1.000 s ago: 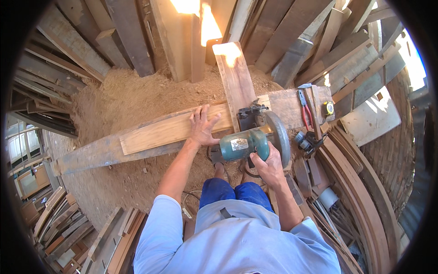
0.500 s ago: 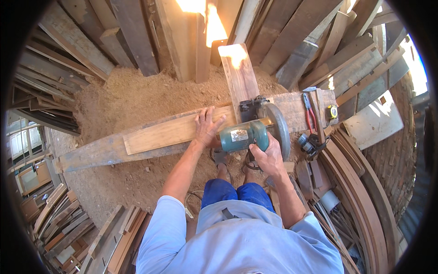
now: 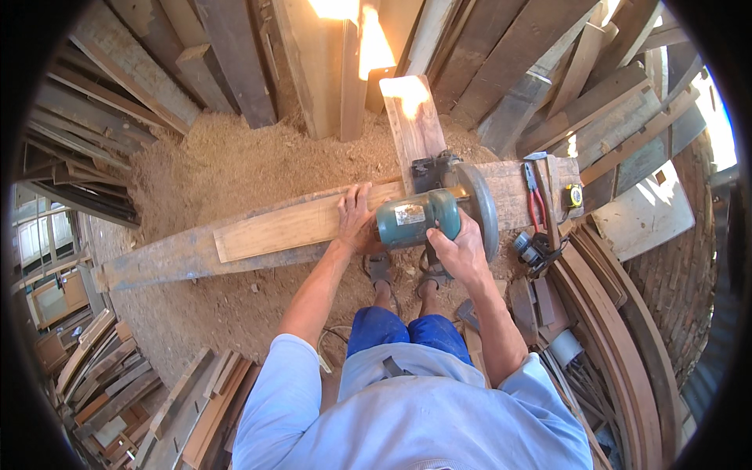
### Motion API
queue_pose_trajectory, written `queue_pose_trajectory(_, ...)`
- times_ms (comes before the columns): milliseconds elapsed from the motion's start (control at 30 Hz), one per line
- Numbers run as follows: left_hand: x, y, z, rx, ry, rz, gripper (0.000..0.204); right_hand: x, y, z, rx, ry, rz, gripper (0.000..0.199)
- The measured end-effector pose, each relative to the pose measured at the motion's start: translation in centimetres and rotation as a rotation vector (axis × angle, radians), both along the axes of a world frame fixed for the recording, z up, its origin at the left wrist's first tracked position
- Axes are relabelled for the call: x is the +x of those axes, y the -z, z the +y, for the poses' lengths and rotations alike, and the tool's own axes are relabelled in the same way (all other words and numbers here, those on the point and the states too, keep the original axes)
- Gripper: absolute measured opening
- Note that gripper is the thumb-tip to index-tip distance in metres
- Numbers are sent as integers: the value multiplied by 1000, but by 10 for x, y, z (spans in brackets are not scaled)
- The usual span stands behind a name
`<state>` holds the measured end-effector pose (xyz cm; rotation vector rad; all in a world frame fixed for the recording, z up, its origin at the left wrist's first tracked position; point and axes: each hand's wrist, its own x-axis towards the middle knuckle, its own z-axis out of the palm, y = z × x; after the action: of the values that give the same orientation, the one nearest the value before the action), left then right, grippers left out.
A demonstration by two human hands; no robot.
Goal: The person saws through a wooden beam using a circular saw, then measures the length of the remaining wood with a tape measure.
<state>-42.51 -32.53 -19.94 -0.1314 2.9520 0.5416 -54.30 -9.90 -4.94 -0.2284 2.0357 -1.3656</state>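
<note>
My right hand [image 3: 462,249] is closed round the rear handle of a green circular saw [image 3: 411,219] with a grey blade guard. Its black base sits over the right end of a light wooden board [image 3: 290,229]. My left hand [image 3: 358,222] grips that board just left of the saw's motor, fingers bent over its top. Beneath the board lies a long, weathered plank [image 3: 157,262]. A shorter brown board [image 3: 415,129] lies crosswise, running away from the saw. The blade's contact with the wood is hidden by the saw's body.
On the plank's right end are red-handled pliers [image 3: 534,197], a hammer [image 3: 549,196] and a yellow tape measure [image 3: 573,196]. A second power tool [image 3: 534,252] sits nearby. Sawdust [image 3: 235,157] covers the ground. Timber leans at the back; more is stacked at both sides. My feet [image 3: 377,268] stand close below the saw.
The saw and my right hand have shifted slightly up and left. My left hand's spread fingers have drawn together on the board. A small light wood piece beside my right wrist has gone from there.
</note>
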Motion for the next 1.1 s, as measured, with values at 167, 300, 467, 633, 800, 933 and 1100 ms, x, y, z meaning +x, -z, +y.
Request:
queue_pose_trajectory(167,-8,-13,6,18,-18,-69,107,-10,0,-6,-50,41,-46,34)
queue_pose_trajectory(300,-5,-18,3,8,-17,-107,113,-12,7,-8,-80,42,-79,33)
queue_pose_trajectory(467,-3,-11,3,3,-21,-73,120,-15,5,-12,-104,55,-93,33)
queue_pose_trajectory(633,-3,-6,1,-9,4,-66,126,-22,6,-13,-39,30,-58,34)
queue_pose_trajectory(800,2,1,-2,-12,23,88,130,-29,7,-21,-59,21,-37,35)
queue_pose_trajectory(933,-2,-5,2,7,6,-45,126,-33,16,-20,-33,18,-43,34)
queue_pose_trajectory(1100,-4,-8,1,-9,1,-135,117,-34,14,-25,-53,39,-65,33)
